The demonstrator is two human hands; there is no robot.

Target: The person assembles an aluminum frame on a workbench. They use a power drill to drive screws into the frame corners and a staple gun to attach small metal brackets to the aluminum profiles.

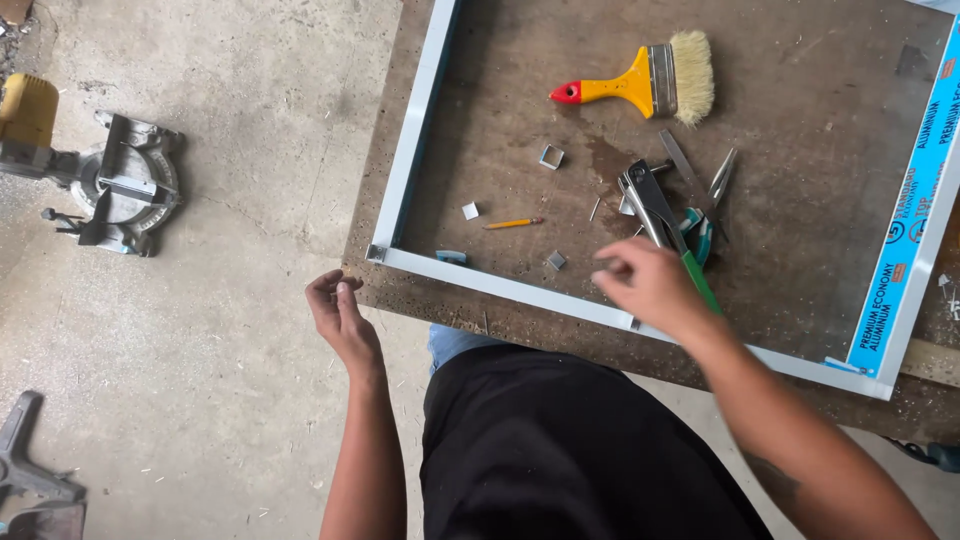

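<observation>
My right hand (650, 285) hovers over the brown worktable (800, 200), fingers pinched together just above the green-handled pliers (675, 235); whether it holds anything small I cannot tell. My left hand (338, 310) hangs off the table's left corner, fingers curled with thumb and forefinger nearly touching. A rectangular aluminium frame (410, 150) lies flat on the table, and its near rail (520, 290) runs under my right hand. Inside the frame lie a yellow pencil (513, 224) and small metal offcuts (551, 156).
A yellow-and-red paintbrush (645, 80) lies at the back of the table. Metal snips (705, 195) rest beside the pliers. A mitre saw (120, 180) sits on the concrete floor at left. Dark tool parts (30, 480) lie at the lower left.
</observation>
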